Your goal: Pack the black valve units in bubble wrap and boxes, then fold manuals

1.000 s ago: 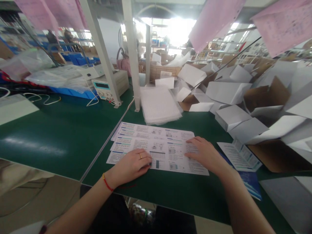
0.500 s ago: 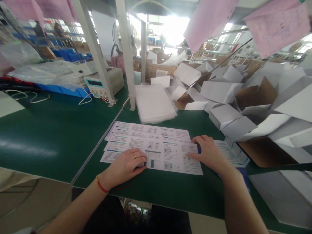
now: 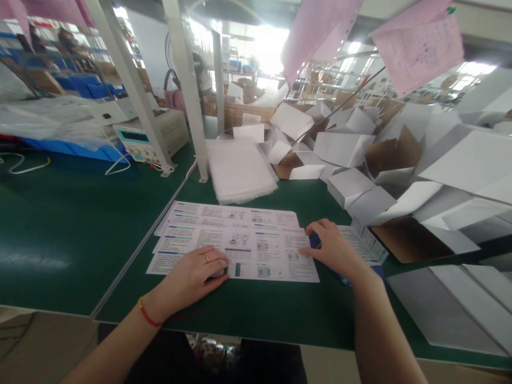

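Printed sheets (image 3: 264, 248) lie overlapping on the green table (image 3: 272, 312), covered in small text, diagrams and a table. My left hand (image 3: 204, 272) rests on the lower edge of the top sheet, its fingers lying together and the thumb a little apart. My right hand (image 3: 330, 245) is at the sheets' right edge, thumb and fingers spread with a gap between them. Beneath and beside that hand is a dark blue item (image 3: 340, 277), mostly hidden. A folded printed leaflet (image 3: 362, 242) lies just beyond it.
Many white cardboard boxes (image 3: 344, 149) are piled at the right and back. A stack of translucent plastic bags (image 3: 240, 170) lies behind the sheets. To the left stand metal posts (image 3: 186, 90) and a bench power supply (image 3: 138, 144). Pink papers (image 3: 420, 48) hang above.
The whole view has shifted, so the table, sheets and hands appear slightly further left. Both hands keep nearly the same place on the sheets.
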### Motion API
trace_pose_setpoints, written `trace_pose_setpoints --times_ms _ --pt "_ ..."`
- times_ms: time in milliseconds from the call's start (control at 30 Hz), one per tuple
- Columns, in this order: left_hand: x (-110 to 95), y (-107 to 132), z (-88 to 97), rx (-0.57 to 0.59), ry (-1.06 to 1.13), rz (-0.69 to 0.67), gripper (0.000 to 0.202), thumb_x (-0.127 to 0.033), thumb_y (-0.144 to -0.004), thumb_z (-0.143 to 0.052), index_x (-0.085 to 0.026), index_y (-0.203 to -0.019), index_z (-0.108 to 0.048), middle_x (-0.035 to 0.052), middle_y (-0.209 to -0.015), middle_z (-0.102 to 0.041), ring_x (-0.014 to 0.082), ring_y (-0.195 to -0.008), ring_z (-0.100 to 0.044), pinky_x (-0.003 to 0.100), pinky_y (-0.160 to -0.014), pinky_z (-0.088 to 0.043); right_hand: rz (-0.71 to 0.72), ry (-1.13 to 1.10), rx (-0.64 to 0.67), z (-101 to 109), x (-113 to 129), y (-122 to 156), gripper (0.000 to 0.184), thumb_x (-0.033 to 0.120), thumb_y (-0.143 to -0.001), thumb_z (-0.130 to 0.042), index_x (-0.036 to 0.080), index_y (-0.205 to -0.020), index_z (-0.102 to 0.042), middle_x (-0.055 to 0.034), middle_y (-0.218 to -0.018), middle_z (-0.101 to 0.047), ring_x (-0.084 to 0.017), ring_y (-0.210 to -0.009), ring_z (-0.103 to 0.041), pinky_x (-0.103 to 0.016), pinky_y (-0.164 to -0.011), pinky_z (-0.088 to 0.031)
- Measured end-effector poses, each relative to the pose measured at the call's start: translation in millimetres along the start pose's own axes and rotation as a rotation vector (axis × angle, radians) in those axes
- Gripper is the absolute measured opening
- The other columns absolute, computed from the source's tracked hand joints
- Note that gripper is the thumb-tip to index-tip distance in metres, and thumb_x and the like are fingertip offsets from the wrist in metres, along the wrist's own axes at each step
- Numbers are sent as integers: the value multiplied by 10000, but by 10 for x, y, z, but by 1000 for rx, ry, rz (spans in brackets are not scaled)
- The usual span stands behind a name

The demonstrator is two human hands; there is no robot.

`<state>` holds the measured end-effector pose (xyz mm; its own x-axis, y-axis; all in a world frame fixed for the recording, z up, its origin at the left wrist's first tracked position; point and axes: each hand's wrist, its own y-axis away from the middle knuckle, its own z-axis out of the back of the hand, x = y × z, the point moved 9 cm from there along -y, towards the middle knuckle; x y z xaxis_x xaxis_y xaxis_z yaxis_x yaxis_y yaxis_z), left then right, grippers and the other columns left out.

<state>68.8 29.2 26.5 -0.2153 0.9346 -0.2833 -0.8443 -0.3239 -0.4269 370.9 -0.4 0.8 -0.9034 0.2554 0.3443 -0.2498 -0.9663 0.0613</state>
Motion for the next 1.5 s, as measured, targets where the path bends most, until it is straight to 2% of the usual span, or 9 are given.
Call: trace_pose_setpoints --times_ms 133,433,600,800,900,1033,1200,1367,1500 --pt "6 -3 3 0 -4 12 83 -116 -921 -692 -164 -989 -684 58 -1015 -762 207 -932 -719 346 -858 -611 -13 -19 39 -15 -27 -23 305 438 -800 -759 236 -1005 -659 -94 -1187 -610 -329 -1133 -577 -480 -929 -505" --pt "15 11 -5 2 -1 13 51 -143 -950 -656 -174 -987 -675 59 -1007 -760 206 -920 -720 355 -840 -622 -18 -52 68 -26 -42 -51 307 406 -789 -768 203 -1000 -675 -83 -1079 -651 -278 -981 -630 -400 -820 -526" --pt "24 19 -21 3 -4 14 63 -138 -936 -677 -170 -991 -676 61 -1004 -762 212 -919 -720 367 -843 -622 -29 -23 6 19 22 -4 277 348 -787 -774 208 -1000 -666 -90 -1116 -641 -293 -1017 -631 -426 -852 -533" --pt "36 26 -43 14 -3 21 89 -126 -926 -693 -170 -1002 -675 61 -1022 -759 214 -928 -719 371 -846 -622 -94 20 -71 -18 118 194 316 328 -909 -653 181 -1185 -698 -147 -1274 -649 -350 -1141 -636 -504 -953 -532" --pt "30 27 -39 19 -1 22 86 -130 -932 -688 -168 -1008 -673 61 -1020 -758 215 -926 -718 373 -845 -622 -127 35 -109 -65 129 286 358 326 -950 -589 134 -1231 -698 -182 -1337 -641 -373 -1211 -610 -543 -1032 -496" --pt "20 26 -30 21 0 20 106 -117 -930 -685 -169 -1021 -668 62 -1020 -754 218 -931 -716 378 -853 -620 -137 32 -154 -106 118 342 403 349 -971 -550 124 -1275 -687 -178 -1403 -621 -378 -1300 -559 -563 -1108 -443" --pt "22 20 -28 12 -1 17 108 -108 -929 -679 -170 -1016 -665 62 -1015 -753 215 -927 -715 376 -856 -619 -141 1 -188 -117 57 329 365 387 -948 -570 190 -1225 -703 -142 -1357 -644 -366 -1263 -583 -546 -1081 -468" --pt "38 30 -30 6 -1 21 120 -114 -913 -698 -168 -1014 -667 59 -1015 -753 217 -924 -715 379 -844 -625 -160 -42 -207 -131 -9 316 443 417 -926 -584 179 -1297 -623 -157 -1351 -610 -359 -1204 -606 -513 -978 -528" --pt "36 28 -22 3 -1 26 109 -126 -921 -685 -174 -1018 -678 58 -1014 -758 212 -921 -719 364 -838 -627 -142 -66 -199 -148 -13 289 363 412 -920 -594 180 -1192 -662 -156 -1320 -615 -354 -1189 -606 -497 -984 -519"
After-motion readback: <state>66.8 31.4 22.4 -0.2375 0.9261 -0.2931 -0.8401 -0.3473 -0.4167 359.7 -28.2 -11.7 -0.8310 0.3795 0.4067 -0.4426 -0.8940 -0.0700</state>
